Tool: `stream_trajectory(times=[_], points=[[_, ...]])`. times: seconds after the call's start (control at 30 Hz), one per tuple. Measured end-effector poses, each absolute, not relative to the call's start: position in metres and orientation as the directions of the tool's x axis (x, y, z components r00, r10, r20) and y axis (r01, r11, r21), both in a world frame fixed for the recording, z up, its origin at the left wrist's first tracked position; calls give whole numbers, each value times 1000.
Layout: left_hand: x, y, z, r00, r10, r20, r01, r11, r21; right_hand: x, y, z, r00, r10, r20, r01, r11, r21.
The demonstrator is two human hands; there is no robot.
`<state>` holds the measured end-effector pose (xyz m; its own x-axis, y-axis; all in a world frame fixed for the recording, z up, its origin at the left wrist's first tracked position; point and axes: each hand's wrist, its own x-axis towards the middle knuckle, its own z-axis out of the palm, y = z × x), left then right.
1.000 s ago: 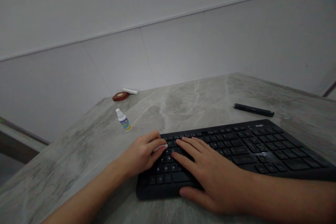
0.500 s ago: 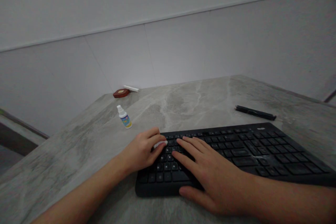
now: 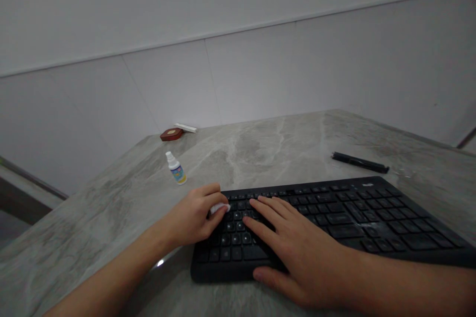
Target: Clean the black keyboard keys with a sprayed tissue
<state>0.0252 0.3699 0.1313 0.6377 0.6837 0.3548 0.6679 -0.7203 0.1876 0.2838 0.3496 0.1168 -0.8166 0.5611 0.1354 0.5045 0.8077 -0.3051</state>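
A black keyboard (image 3: 340, 219) lies on the grey marbled table, slightly tilted in view. My left hand (image 3: 195, 215) is closed at the keyboard's upper left corner, pinching a small white wad (image 3: 219, 207) between thumb and fingers over the leftmost keys. Most of the wad is hidden in the grip, and its material is not clear. Flat across the left-middle keys rests my right hand (image 3: 293, 240), fingers stretched out and thumb over the front edge. It holds nothing.
A small white bottle (image 3: 177, 171) with a colourful label stands beyond my left hand. Black pens (image 3: 360, 162) lie behind the keyboard on the right. By the wall are a reddish-brown case (image 3: 171, 134) and a white strip (image 3: 185, 128).
My left hand has shifted a little left with the white wad, towards the keyboard's left edge. My right hand stays in nearly the same place on the keys.
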Motion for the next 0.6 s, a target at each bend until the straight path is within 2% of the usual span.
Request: stream_trajectory(times=[0.23, 0.6], points=[[27, 375, 114, 621, 644, 446, 626, -750, 211, 285, 350, 114, -811, 561, 165, 493, 808, -323], [30, 375, 109, 592, 621, 514, 619, -759, 204, 285, 350, 115, -813, 554, 178, 486, 815, -316]])
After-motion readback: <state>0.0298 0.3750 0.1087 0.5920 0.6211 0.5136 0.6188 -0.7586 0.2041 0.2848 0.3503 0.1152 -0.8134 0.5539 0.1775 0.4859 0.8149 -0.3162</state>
